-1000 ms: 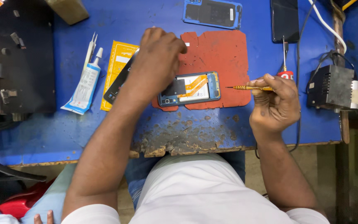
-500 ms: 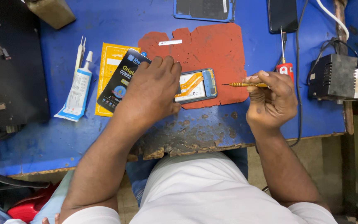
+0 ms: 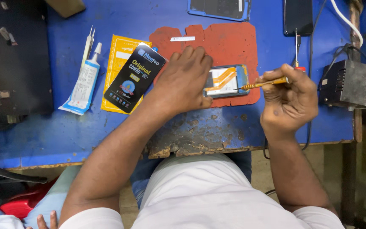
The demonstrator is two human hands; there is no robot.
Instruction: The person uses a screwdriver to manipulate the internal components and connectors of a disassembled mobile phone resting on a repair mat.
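Phone [image 3: 227,80] at frame centre — opened, thin, likely fragile — pinned flat under left hand [image 3: 183,80]; right hand [image 3: 289,99] grips screwdriver [image 3: 261,85].

worn blue workbench [image 3: 43,135] with chipped front edge, black machine [image 3: 18,63] at left, dim floor [image 3: 361,178] below

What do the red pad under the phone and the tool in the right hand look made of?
The red pad looks like matte rubber or silicone: flat, dull, with ragged cut edges. The tool in the right hand appears to have a shiny yellow, likely metal, handle and a thin dark steel-like tip; the fingers hide the rest.
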